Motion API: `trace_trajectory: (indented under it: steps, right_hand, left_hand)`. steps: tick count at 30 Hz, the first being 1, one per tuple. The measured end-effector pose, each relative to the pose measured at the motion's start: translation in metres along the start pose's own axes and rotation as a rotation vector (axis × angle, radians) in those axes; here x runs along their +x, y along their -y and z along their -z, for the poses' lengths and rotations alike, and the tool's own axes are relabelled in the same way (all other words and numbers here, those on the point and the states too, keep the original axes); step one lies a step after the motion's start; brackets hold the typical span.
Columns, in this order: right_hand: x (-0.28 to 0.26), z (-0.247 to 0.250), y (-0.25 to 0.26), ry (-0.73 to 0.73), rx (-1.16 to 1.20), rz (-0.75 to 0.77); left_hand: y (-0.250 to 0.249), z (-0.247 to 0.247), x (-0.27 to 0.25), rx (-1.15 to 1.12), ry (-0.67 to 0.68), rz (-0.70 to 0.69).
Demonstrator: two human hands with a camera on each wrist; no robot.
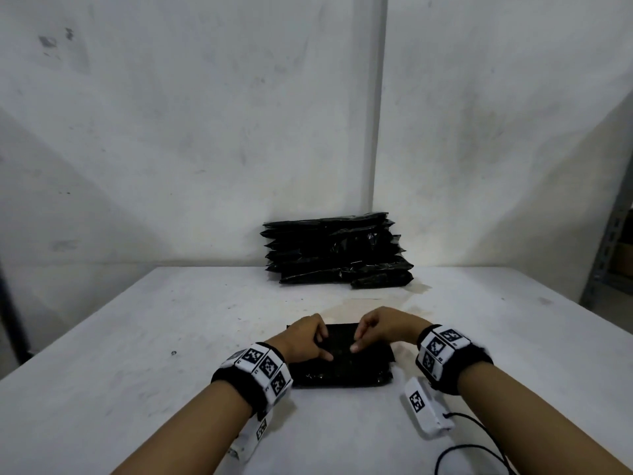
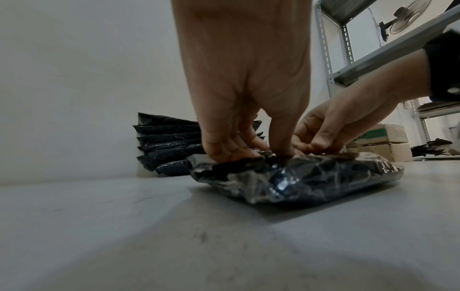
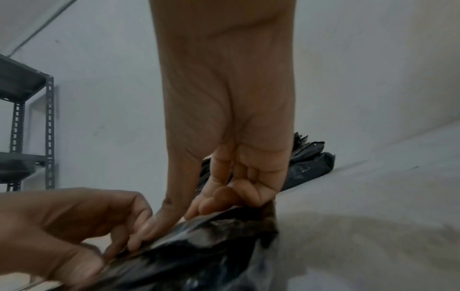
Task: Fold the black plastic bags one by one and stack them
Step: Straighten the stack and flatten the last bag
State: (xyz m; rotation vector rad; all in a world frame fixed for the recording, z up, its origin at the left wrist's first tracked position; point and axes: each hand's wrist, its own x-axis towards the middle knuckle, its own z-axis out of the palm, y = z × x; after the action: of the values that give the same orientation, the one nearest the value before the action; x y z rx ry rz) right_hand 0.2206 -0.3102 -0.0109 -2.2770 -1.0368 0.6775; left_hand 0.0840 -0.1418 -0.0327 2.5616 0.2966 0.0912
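Observation:
A crumpled black plastic bag (image 1: pixel 342 366) lies on the white table (image 1: pixel 137 337) in front of me, partly folded into a thick rectangle. My left hand (image 1: pixel 310 341) pinches its top layer at the left with curled fingers and thumb. My right hand (image 1: pixel 371 332) pinches the same layer at the right. From the left wrist view, the left hand (image 2: pixel 248 151) and the right hand (image 2: pixel 323 141) meet on top of the bag (image 2: pixel 311 181). A stack of folded black bags (image 1: pixel 335 250) stands against the back wall.
Grey metal shelving (image 1: pixel 613 241) stands beyond the table's right edge, with cardboard boxes (image 2: pixel 381 141) and a fan (image 2: pixel 403 17) on it. A dark shelf unit (image 3: pixel 30 118) is off to the left. A black cable (image 1: pixel 479 450) trails near my right forearm.

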Motion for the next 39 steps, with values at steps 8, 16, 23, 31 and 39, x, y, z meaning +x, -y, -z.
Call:
trace_trajectory:
  steps: [8,16,23,31,39]
  right_hand:
    - [0.002,-0.007,0.001,0.059,-0.016,-0.087]
    - [0.005,-0.007,0.001,0.064,-0.041,-0.103]
    - [0.009,-0.008,-0.001,0.1,-0.023,-0.129]
    - [0.006,-0.009,-0.002,0.091,0.037,-0.126]
    - [0.001,-0.01,-0.002,0.04,0.015,-0.099]
  left_hand:
    - [0.028,0.008,-0.006,0.244,0.256,0.307]
    - [0.03,0.023,0.008,0.025,-0.203,0.471]
    - [0.034,0.022,0.017,-0.216,-0.217,0.566]
    - [-0.006,0.016,-0.011,-0.176,-0.064,-0.114]
    - [-0.015,0.018,-0.017,0.122,0.164,-0.089]
